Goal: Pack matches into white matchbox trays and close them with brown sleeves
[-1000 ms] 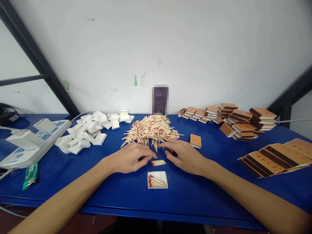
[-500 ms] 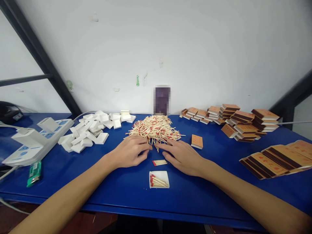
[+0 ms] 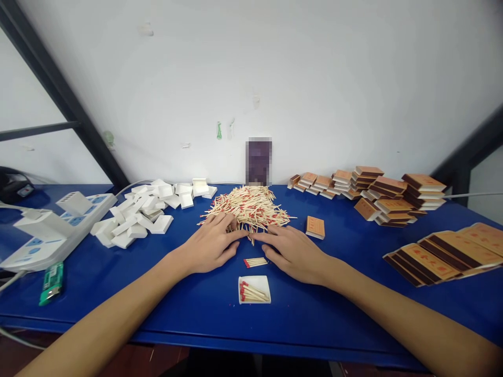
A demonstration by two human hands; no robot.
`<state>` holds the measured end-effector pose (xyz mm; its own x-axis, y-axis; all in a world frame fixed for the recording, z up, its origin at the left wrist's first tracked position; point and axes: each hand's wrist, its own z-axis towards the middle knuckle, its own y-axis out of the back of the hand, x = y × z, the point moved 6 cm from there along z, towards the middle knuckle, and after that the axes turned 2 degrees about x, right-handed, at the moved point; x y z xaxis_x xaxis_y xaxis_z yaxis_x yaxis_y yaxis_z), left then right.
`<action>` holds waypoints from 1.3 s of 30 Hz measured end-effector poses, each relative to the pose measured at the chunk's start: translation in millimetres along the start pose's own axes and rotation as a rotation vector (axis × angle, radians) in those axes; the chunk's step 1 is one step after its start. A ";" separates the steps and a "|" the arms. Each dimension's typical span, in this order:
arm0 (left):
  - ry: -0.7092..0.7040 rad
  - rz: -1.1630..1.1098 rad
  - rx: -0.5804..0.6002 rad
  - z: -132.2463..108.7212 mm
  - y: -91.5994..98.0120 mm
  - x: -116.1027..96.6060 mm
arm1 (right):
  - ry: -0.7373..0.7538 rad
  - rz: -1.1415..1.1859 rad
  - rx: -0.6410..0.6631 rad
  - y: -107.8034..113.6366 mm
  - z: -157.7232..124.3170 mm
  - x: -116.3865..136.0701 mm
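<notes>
A heap of red-tipped matches (image 3: 251,204) lies on the blue table. At its front edge, my left hand (image 3: 212,243) has its fingers spread, the index fingertip by a few loose matches. My right hand (image 3: 293,254) comes from the other side, index finger stretched toward the same matches and thumb apart. The two index fingertips almost meet there. Just below them is a short row of matches (image 3: 255,262) side by side. Closer to me sits a white matchbox tray (image 3: 266,284) partly filled with matches, red heads to the left.
White empty trays (image 3: 137,214) are piled at left, beside a power strip (image 3: 74,230) and a green lighter (image 3: 52,283). One orange matchbox (image 3: 315,227) lies right of the heap. Stacked matchbox sleeves (image 3: 387,193) and flattened sleeves (image 3: 440,256) occupy the right.
My left index finger has stretched out further toward the right fingertip, and the left hand's other fingers have spread a little. The view has shifted slightly.
</notes>
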<state>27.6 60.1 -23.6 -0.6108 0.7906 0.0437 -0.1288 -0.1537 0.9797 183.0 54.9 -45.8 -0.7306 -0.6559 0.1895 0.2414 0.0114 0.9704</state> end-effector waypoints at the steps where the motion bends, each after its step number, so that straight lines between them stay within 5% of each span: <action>1: 0.000 -0.002 -0.002 0.1 0.3 0.0 | 0.006 0.001 0.002 0.7 -0.4 0.0; 10: 0.019 -0.006 -0.036 -0.9 2.3 0.4 | 0.133 0.121 0.085 14.7 -5.7 -4.7; 22: -0.037 0.047 0.002 3.4 -1.7 -6.4 | -0.110 0.274 -0.184 5.1 5.2 -9.1; 39: -0.009 -0.092 -0.089 0.6 1.2 -1.6 | -0.138 0.277 -0.183 7.6 5.3 -12.0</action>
<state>28.9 59.0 -22.4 -0.5862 0.8090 -0.0438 -0.2534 -0.1318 0.9583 190.1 66.9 -39.9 -0.6976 -0.5385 0.4726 0.5440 0.0312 0.8385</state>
